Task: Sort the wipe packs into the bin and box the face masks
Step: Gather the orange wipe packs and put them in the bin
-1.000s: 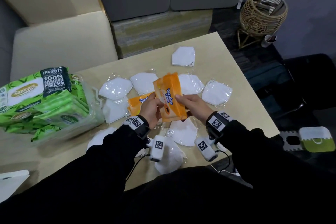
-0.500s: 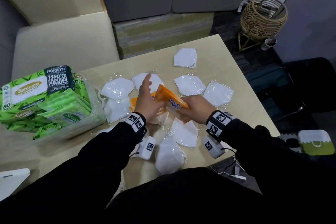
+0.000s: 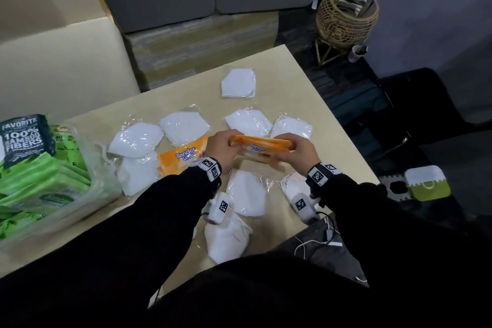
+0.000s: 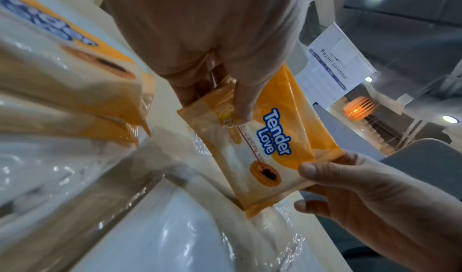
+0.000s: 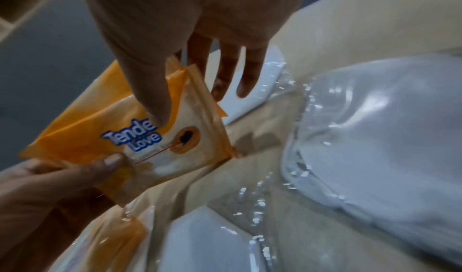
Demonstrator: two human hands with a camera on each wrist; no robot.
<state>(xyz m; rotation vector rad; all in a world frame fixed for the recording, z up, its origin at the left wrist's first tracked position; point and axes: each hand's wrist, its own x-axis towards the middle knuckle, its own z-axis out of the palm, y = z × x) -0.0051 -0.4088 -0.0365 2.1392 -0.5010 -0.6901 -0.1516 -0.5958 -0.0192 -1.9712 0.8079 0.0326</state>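
Observation:
An orange Tender Love wipe pack (image 3: 262,144) is held level above the table between both hands. My left hand (image 3: 226,141) pinches its left end, thumb on top (image 4: 240,100). My right hand (image 3: 295,147) pinches the right end, thumb on the printed face (image 5: 152,98). The pack (image 4: 265,147) (image 5: 140,138) hangs just above wrapped masks. A second orange pack (image 3: 183,157) lies on the table left of my left wrist. Several white face masks (image 3: 238,83) in clear wrappers lie scattered around my hands. A clear bin (image 3: 105,181) at the left holds green Sanicare wipe packs (image 3: 40,176).
The beige table (image 3: 306,93) ends close to the right of my right hand. A wicker stand (image 3: 346,16) and a green-and-white object (image 3: 427,182) are on the floor to the right. A cream sofa seat (image 3: 66,61) sits behind the bin.
The orange pack stood upright in both hands, then my left hand let go with its fingers spread. Now both hands hold the pack again, turned flat and level.

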